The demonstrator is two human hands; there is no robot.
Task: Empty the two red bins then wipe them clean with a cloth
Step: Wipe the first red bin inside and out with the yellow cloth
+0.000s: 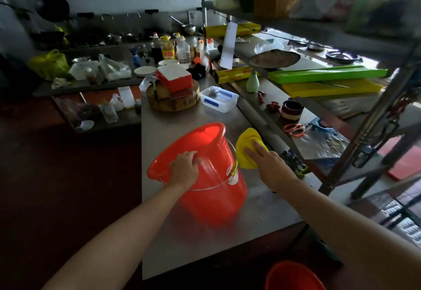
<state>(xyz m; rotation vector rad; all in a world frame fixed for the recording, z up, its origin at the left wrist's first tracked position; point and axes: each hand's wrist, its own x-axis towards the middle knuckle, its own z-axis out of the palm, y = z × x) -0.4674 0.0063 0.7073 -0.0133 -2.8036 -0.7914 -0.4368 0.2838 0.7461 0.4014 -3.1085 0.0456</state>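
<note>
You see a red bin (pixel 214 198) with a white label (pixel 233 179), a yellow cloth (pixel 243 143), a second red bin (pixel 293 276), a green board (pixel 325 74) and a yellow board (pixel 330 88).

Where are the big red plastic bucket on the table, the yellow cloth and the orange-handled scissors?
big red plastic bucket (pixel 211 198): head view, on its side wall.
yellow cloth (pixel 245 139): head view, on its upper fold.
orange-handled scissors (pixel 295 129): head view, on the handles.
</note>
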